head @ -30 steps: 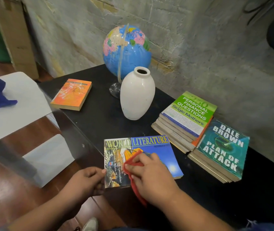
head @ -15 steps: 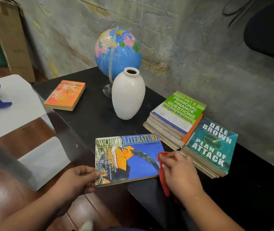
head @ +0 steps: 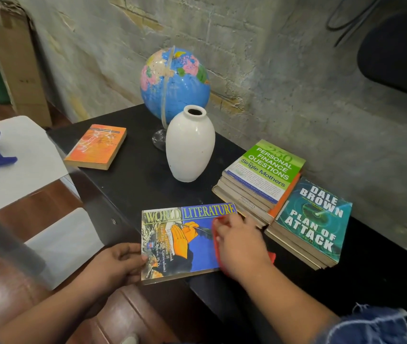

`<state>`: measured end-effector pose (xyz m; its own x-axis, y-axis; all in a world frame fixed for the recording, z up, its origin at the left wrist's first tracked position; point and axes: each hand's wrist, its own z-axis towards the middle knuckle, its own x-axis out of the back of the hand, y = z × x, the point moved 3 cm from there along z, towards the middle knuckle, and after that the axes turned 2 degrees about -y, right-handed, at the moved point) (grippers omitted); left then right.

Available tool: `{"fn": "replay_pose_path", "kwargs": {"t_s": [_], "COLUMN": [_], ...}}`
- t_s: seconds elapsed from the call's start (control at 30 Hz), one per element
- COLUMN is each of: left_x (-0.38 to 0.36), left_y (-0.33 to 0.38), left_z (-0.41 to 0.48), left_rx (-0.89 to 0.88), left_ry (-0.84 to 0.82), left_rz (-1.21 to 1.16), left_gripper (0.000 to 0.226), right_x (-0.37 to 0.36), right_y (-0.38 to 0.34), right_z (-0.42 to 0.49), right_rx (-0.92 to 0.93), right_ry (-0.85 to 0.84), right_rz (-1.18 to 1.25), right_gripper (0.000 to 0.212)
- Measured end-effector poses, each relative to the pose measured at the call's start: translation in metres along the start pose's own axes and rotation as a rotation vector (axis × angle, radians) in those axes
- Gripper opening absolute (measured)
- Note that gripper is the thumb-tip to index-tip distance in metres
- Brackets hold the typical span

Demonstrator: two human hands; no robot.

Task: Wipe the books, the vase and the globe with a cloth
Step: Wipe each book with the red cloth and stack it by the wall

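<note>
The task seems barely begun: at the black table's (head: 135, 184) near edge the left hand (head: 120, 264) pinches the World Literature book (head: 185, 247) while the right hand (head: 239, 247) grips a red cloth (head: 216, 235) against its cover, leaving the right-hand stacks (head: 264, 170), orange book (head: 95, 145), vase (head: 190, 145) and globe (head: 175, 80) apparently not yet wiped.

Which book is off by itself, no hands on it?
The orange book, lying alone left of the vase. World Literature is being held; the rest are stacked.
</note>
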<state>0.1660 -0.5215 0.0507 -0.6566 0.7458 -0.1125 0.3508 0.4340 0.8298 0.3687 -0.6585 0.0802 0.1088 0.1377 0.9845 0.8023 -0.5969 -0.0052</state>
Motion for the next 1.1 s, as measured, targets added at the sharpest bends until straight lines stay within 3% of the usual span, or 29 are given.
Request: {"fn": "replay_pose_path", "kwargs": {"t_s": [0.1, 0.27, 0.47, 0.67, 0.9, 1.1], "left_x": [0.004, 0.009, 0.007, 0.009, 0.013, 0.013], "left_y": [0.007, 0.010, 0.010, 0.011, 0.012, 0.012], "left_z": [0.005, 0.013, 0.020, 0.022, 0.028, 0.029], "left_rx": [-0.026, 0.010, 0.046, 0.061, 0.080, 0.115], "left_ry": [0.027, -0.008, -0.017, -0.033, -0.035, -0.052], "left_rz": [0.029, 0.042, -0.013, 0.004, 0.042, 0.021], "left_gripper": [0.013, 0.017, 0.014, 0.017, 0.022, 0.017], "right_x": [-0.002, 0.006, 0.004, 0.007, -0.003, -0.008], "right_y": [-0.008, 0.011, -0.026, 0.023, -0.003, 0.042], "right_z": [0.001, 0.023, 0.009, 0.029, -0.019, -0.036], "right_rx": [0.165, -0.109, 0.260, -0.042, 0.434, 0.255], "right_ry": [-0.032, -0.028, -0.109, -0.061, -0.130, -0.017], "right_rz": [0.118, 0.054, 0.147, 0.099, 0.194, 0.294], "right_gripper": [0.043, 0.045, 0.047, 0.046, 0.042, 0.038]}}
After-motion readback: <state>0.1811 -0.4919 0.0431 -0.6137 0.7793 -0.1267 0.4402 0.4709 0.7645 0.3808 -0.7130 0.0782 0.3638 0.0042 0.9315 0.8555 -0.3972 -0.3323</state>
